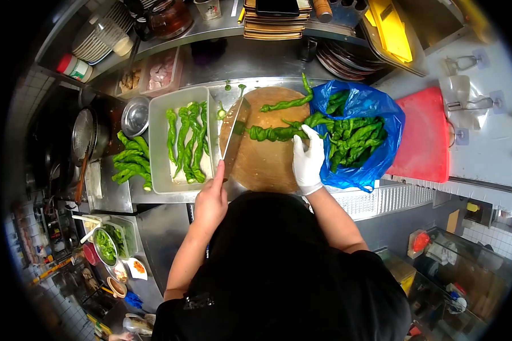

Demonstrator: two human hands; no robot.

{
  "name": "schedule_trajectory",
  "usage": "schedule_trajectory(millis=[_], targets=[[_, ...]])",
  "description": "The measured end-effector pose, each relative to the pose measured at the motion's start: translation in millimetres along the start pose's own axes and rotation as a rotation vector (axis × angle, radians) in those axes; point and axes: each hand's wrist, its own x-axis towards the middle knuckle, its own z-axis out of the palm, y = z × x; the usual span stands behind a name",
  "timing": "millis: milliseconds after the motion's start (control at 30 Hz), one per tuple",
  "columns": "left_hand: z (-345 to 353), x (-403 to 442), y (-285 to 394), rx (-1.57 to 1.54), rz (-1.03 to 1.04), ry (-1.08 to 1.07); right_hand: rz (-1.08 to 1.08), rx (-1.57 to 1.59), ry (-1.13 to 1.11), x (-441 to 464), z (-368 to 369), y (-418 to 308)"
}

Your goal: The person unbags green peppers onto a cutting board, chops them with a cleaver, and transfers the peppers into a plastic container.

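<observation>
My bare left hand [211, 200] grips the handle of a cleaver [234, 128]. Its broad blade stands at the left side of a round wooden chopping board [265, 165], beside the end of a long green pepper [273, 134]. In a white glove, my right hand [308, 162] has its fingertips on that pepper's other end. Another green pepper [287, 104] lies farther back on the board. To the right, a blue plastic bag [393, 122] is full of green peppers [355, 136]. Left of the board, a white plastic tub [160, 176] contains several long peppers [193, 145].
Cut stem pieces [221, 112] lie between tub and board. More peppers [132, 160] sit left of the tub, near a metal bowl [135, 116]. A red cutting board [424, 136] lies right of the bag. Stacked plates and a shelf [222, 35] line the back.
</observation>
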Motion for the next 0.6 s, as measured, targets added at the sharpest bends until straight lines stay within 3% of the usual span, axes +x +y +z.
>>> schedule_trajectory(millis=[367, 467, 567, 600], targets=[[8.3, -7.8, -0.4, -0.007, 0.026, 0.031, 0.026, -0.093, -0.018, 2.1, 5.7, 10.7], [2.1, -10.4, 9.6, 0.016, 0.157, 0.188, 0.046, -0.069, -0.014, 0.4, 5.4, 8.8], [16.6, -7.1, -4.9, 0.164, -0.004, -0.114, 0.05, -0.067, -0.015, -0.5, 7.0, 12.1], [20.2, -8.0, -8.2, 0.152, -0.004, -0.112, 0.047, -0.059, -0.02, -1.2, 5.4, 10.7]])
